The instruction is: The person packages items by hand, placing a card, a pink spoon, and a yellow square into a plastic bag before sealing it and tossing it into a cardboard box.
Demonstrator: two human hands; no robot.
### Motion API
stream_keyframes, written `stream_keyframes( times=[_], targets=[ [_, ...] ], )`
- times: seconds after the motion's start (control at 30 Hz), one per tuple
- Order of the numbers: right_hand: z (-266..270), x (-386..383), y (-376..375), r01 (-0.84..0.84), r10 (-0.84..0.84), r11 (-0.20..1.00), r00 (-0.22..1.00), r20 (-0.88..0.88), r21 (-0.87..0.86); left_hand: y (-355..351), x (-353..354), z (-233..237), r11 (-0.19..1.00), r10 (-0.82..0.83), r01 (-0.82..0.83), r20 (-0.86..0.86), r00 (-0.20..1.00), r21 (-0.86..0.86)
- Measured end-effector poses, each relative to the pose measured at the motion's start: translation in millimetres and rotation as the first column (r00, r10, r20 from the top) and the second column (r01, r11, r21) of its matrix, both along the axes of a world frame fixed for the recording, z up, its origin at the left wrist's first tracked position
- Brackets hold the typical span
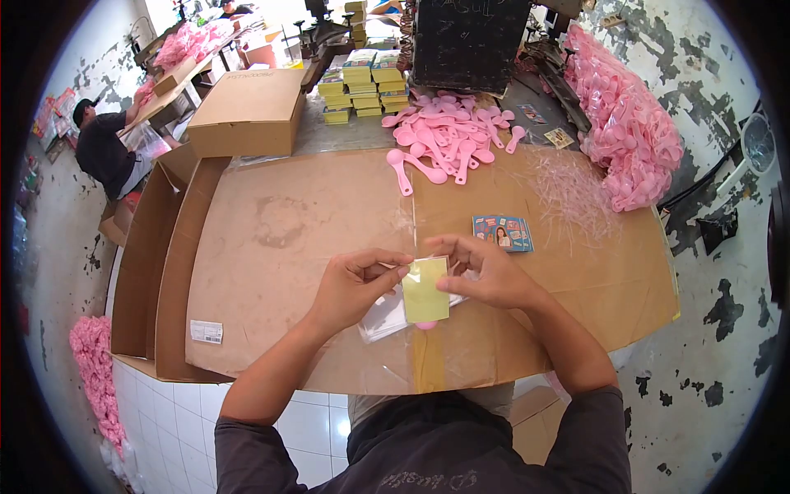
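My left hand (360,284) pinches the upper left corner of a yellow card (426,295), which looks to be in a clear plastic sleeve. At the card's right edge is my right hand (485,272); its thumb overlaps the edge, while its other fingers are apart from the thumb near the top corner. A bit of something pink (426,326) peeks out below the card. Beneath both hands lie clear plastic sleeves (383,319) on the cardboard. Just beyond my right hand rests a small stack of blue printed cards (504,234).
Pink spoons (448,136) lie heaped at the back, near stacks of yellow-edged cards (360,78) and a closed carton (247,107). Clear strips (572,193) and bagged pink items (625,123) are at the right. An open box (164,272) flanks the left edge. Another person (111,148) sits far left.
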State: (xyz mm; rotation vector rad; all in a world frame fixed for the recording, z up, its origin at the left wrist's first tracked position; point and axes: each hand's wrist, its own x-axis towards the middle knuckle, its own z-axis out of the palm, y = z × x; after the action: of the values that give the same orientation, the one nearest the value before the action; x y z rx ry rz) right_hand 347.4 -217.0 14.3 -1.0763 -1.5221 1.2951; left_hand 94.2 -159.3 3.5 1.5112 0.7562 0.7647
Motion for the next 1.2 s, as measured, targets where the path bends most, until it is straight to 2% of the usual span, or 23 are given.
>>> stream_keyframes(
  times=[0.1,0.2,0.3,0.37,0.47,0.57,0.67,0.73,0.77,0.8,0.83,0.87,0.9,0.93,0.97,1.03,1.07,1.13,1.17,1.2],
  targets=[
    [-10.4,0.2,-0.8,-0.026,0.027,0.999,0.998,0.05,-0.031,-1.1,-0.8,0.3,0.999,0.019,-0.019,-0.009,1.0,0.032],
    [-9.5,-1.3,-2.1,0.012,-0.019,0.999,0.991,0.136,0.053,-9.8,7.8,7.9,0.997,0.057,-0.063,0.145,0.988,0.043],
    [-0.4,-6.3,-6.5,0.045,-0.081,0.983,0.977,0.197,0.18,-13.4,9.7,8.1,0.997,0.024,-0.025,0.014,1.0,0.071],
    [-1.6,-6.6,-8.3,0.073,-0.121,0.972,0.97,0.21,0.222,-9.5,7.5,0.0,1.0,0.004,-0.005,0.036,0.999,0.027],
    [-6.6,-3.1,-3.6,0.124,-0.139,0.979,0.987,0.083,0.162,-7.0,4.8,-0.8,0.999,-0.012,0.016,0.107,0.994,-0.032],
    [0.0,-7.6,-3.2,0.131,-0.126,0.991,0.984,-0.126,0.037,-5.1,2.4,4.2,0.996,-0.032,0.043,0.138,0.99,-0.079],
    [-7.8,-6.0,3.7,0.187,-0.173,0.981,0.961,-0.215,0.046,4.3,-6.7,6.3,0.993,0.024,-0.004,0.177,0.984,-0.115],
    [-12.2,9.7,9.3,0.254,-0.255,0.958,0.967,-0.012,0.136,17.3,-23.8,16.2,0.987,0.102,-0.071,0.221,0.97,-0.146],
    [-11.9,18.7,11.7,0.279,-0.298,0.942,0.951,0.085,0.186,26.9,-36.4,18.7,0.974,0.22,-0.193,0.272,0.937,-0.123],
    [-10.3,24.9,13.0,0.297,-0.312,0.94,0.948,0.067,0.17,37.6,-51.2,20.0,0.944,0.33,-0.312,0.325,0.886,-0.107],
    [-8.9,30.4,13.6,0.315,-0.325,0.937,0.944,0.05,0.152,51.4,-68.2,18.7,0.896,0.428,-0.429,0.481,0.765,-0.115],
    [-7.7,35.5,14.3,0.332,-0.339,0.934,0.94,0.032,0.134,60.8,-82.6,28.6,0.787,0.562,-0.596,0.585,0.585,-0.16],
    [-5.8,39.3,14.7,0.349,-0.358,0.928,0.933,0.049,0.133,73.5,-102.5,32.4,0.681,0.594,-0.718,0.684,0.423,-0.147],
    [-2.9,42.1,15.1,0.363,-0.374,0.922,0.925,0.066,0.133,73.5,-110.6,43.8,0.632,0.579,-0.765,0.729,0.366,-0.119],
    [0.5,44.9,15.8,0.376,-0.389,0.917,0.918,0.084,0.134,74.0,-110.7,46.5,0.637,0.577,-0.76,0.733,0.361,-0.128],
    [9.3,51.0,15.3,0.348,-0.431,0.896,0.833,0.347,0.276,72.6,-105.2,49.4,0.647,0.574,-0.748,0.74,0.35,-0.149],
    [11.1,55.4,14.5,0.318,-0.453,0.885,0.76,0.466,0.341,70.5,-93.8,45.6,0.66,0.607,-0.735,0.686,0.401,-0.154],
    [1.2,77.2,16.4,0.206,-0.585,0.798,0.49,0.646,0.566,63.9,-80.3,24.7,0.83,0.497,-0.555,0.514,0.699,-0.047],
    [-4.5,86.2,17.0,0.118,-0.651,0.747,0.328,0.684,0.654,57.0,-65.9,15.6,0.876,0.445,-0.481,0.341,0.828,0.026],
    [-7.5,91.7,16.9,0.111,-0.63,0.762,0.352,0.692,0.638,47.2,-45.9,10.2,0.918,0.374,-0.388,0.15,0.915,0.081]
  ],
)
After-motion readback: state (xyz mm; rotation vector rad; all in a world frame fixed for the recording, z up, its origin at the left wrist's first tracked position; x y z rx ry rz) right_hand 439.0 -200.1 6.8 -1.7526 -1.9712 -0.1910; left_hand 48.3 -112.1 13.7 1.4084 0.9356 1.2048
